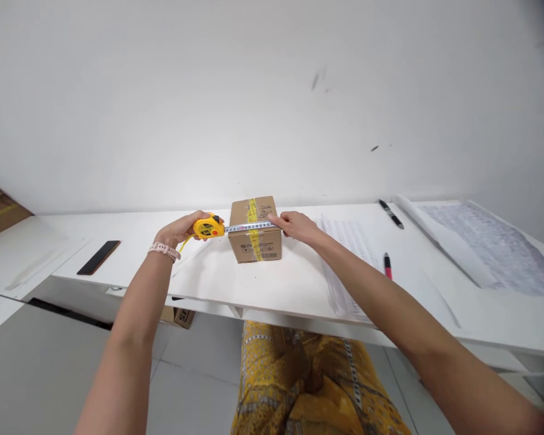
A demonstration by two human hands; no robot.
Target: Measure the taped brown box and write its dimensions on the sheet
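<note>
A small cardboard box (245, 249) with yellow tape and dark handwriting on top stands on the white table. My left hand (181, 228) is closed around the yellow case of a tape measure (209, 226), just left of the box. Its metal blade (236, 228) is drawn out to the right across the top of the box, over the yellow tape. At the box's right edge, my right hand (297, 226) pinches the blade's end between thumb and fingers. The hook at that end is hidden by the hand.
Printed sheets (351, 238) lie right of the box under my right arm. A black pen (391, 214), a black-and-red pen (387, 266) and larger papers (494, 241) lie farther right. To the left is a flat black bar (98, 258). A white wall rises behind the table (263, 290).
</note>
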